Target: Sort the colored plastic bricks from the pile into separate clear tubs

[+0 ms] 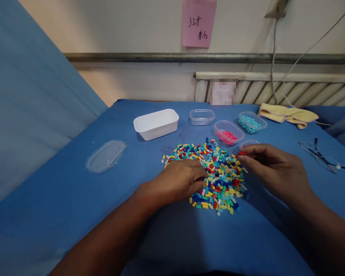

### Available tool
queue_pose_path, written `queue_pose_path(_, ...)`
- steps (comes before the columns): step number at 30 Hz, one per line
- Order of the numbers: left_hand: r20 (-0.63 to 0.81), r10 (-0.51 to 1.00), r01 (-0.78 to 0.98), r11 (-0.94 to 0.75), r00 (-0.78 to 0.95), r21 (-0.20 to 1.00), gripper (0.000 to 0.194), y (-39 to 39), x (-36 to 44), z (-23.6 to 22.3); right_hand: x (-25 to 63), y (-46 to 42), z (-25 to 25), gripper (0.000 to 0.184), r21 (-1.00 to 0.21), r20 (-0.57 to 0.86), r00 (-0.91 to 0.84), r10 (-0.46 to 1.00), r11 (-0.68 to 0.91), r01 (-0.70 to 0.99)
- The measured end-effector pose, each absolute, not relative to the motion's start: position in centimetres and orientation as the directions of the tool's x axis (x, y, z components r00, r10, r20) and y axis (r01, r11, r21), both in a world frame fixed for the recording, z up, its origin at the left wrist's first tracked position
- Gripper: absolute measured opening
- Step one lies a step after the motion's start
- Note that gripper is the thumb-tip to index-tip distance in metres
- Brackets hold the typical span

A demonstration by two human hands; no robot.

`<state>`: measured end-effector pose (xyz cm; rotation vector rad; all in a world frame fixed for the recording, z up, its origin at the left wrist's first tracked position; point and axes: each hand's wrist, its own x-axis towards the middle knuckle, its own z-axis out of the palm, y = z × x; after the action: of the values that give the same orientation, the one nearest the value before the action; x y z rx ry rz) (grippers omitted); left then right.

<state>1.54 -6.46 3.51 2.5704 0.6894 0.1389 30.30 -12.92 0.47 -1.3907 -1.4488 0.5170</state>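
A spread-out pile of small mixed-colour building bricks (221, 180) lies on the blue cloth (166, 237). My left hand (186, 178) rests over the pile's left side with fingers curled down among the bricks; what its fingertips pinch, if anything, is hidden. At the pile's right edge, my right hand (273, 168) pinches a red brick (242, 153) between thumb and index finger. Just behind that hand sits a clear container (249, 143), partly covered by it. Pink bricks fill part of another clear tub (229, 132), and turquoise bricks lie in a third tub (252, 122).
Behind the pile stand a white rectangular tray (156, 124) and a clear tub (201, 117). Clear lids (106, 156) lie stacked at left. A yellow cloth (287, 114) and eyeglasses (323, 156) are at right. A blue curtain (40, 84) hangs along the left side.
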Motion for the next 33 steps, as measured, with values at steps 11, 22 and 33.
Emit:
queue_pose_path(11, -0.076, 0.518, 0.499, -0.76, 0.852, 0.417, 0.015, -6.4, 2.0, 2.8, 35.7, -12.3, 2.3, 0.019, -0.413, 0.653, 0.097, 0.751, 0.246, 0.877)
queue_pose_path(22, -0.143, 0.502, 0.507, -0.731, 0.853, 0.458, 0.013, -6.4, 1.8, 3.1, 35.8, -11.9, 1.0, 0.023, -0.208, 0.605, -0.147, 0.783, 0.333, 0.92)
queue_pose_path(33, -0.168, 0.571, 0.577, -0.678, 0.804, 0.456, 0.012, -6.7, 2.5, 3.5, 28.6, -13.3, -0.5, 0.02, -0.323, 0.502, -0.526, 0.687, 0.713, 0.623)
